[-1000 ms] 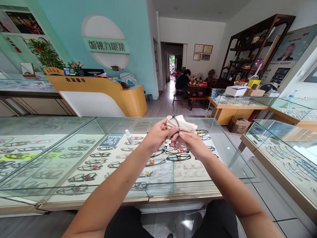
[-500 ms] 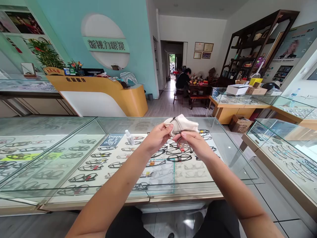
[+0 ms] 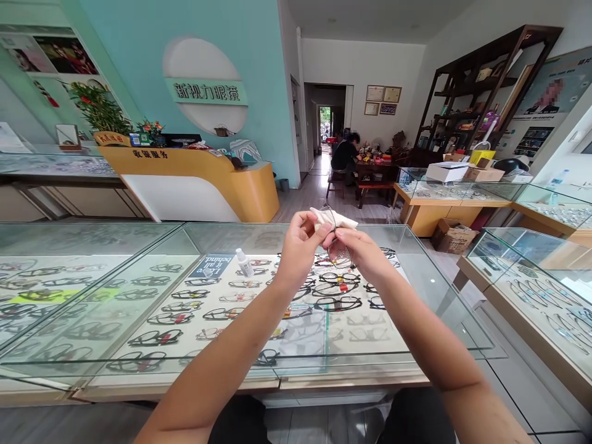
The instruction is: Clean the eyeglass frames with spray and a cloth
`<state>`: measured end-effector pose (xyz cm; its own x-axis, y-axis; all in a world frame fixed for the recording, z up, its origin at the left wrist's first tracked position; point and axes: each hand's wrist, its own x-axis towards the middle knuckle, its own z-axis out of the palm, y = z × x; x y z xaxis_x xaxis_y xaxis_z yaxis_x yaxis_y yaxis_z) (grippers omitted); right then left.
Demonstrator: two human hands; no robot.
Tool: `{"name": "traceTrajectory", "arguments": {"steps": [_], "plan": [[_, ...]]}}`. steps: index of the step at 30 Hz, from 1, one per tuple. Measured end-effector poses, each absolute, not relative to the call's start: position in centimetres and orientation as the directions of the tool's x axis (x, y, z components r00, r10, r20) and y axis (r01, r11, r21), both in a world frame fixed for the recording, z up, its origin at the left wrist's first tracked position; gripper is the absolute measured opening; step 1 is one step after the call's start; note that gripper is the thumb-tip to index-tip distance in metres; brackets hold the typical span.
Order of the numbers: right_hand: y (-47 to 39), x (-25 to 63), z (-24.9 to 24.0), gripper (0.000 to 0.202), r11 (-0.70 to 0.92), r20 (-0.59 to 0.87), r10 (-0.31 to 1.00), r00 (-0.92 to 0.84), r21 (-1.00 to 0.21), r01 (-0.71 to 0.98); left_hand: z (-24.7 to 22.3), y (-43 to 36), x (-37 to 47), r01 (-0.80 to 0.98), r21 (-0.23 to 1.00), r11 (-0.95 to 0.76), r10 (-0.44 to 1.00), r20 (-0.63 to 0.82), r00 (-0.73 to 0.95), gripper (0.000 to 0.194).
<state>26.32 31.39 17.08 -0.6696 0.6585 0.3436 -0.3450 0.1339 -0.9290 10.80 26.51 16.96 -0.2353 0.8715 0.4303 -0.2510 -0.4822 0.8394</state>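
Note:
Above the glass display case, my left hand (image 3: 305, 237) is closed on a white cloth (image 3: 341, 220) folded over one side of a pair of thin-framed glasses (image 3: 340, 251). The fingers of my right hand (image 3: 363, 246) pinch the frame near its middle, close to the cloth's lower edge. One lens hangs uncovered below the fingers; the other is hidden by cloth and hand. A small white spray bottle (image 3: 244, 263) stands upright on the glass top, left of my hands.
Rows of spectacles lie inside the glass display case (image 3: 222, 357) below my hands. Another glass case (image 3: 531, 308) is at the right. A seated person (image 3: 345, 154) is at a dark table farther back. A yellow counter (image 3: 254, 191) stands at the back left.
The cloth has folded lower and shifted slightly left, and the glasses have turned with it. My left hand's fingers have curled up behind the cloth. The whole view has dipped slightly.

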Motion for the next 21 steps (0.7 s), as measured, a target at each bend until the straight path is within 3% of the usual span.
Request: {"name": "traceTrajectory", "arguments": {"steps": [5,11,15,21], "plan": [[31.9,26.1,17.5,0.046,0.124,0.344,0.646,-0.681,-0.928,-0.351,17.1,27.2,9.9,-0.175,0.866,-0.468,0.873,0.422,-0.245,0.051],[32.3,26.1,18.8,0.046,0.195,0.373,0.607,-0.702,-0.926,-0.324,18.1,27.5,9.6,-0.272,0.849,-0.453,0.889,0.408,-0.206,0.07],[32.2,25.6,19.6,0.046,0.189,0.401,0.581,-0.709,-0.913,-0.361,18.8,27.4,9.6,-0.281,0.805,-0.522,0.844,0.441,-0.305,0.07],[32.5,25.1,19.7,0.042,0.174,0.415,0.573,-0.707,-0.904,-0.39,19.3,27.3,9.4,-0.237,0.825,-0.513,0.848,0.445,-0.288,0.06]]}}
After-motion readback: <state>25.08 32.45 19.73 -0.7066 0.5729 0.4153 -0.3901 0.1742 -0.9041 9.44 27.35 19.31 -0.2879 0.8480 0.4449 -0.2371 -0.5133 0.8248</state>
